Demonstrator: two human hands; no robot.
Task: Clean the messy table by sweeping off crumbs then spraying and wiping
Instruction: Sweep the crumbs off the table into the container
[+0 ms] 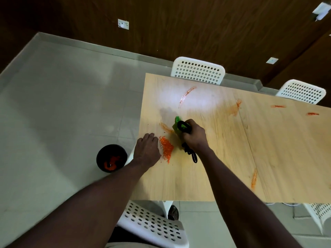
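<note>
Orange crumbs, a loose heap of small grains, lie near the left edge of the pale wooden surface; everything else is placed from that heap.

Well left of it, down on the grey floor, stands one round black bin with orange bits inside. Just left of the heap the left hand rests on the surface, fingers loosely bent and holding nothing, set like a stop at the heap's side. Just right of the heap and a little beyond it, the right hand is wrapped tight round the black handle of what looks like one green and black hand brush, its green head down at the surface and a black loop hanging from the handle.

The step in hand appears to be sweeping: the crumbs are gathered but not yet off the surface. The next move likely calls for a short push leftward over the edge, aimed so the grains drop into the bin rather than scatter. Spraying and wiping are not yet begun. I count six orange smears, one just beyond the heap and five to its right, and four white perforated plastic chairs around the surface.
</note>
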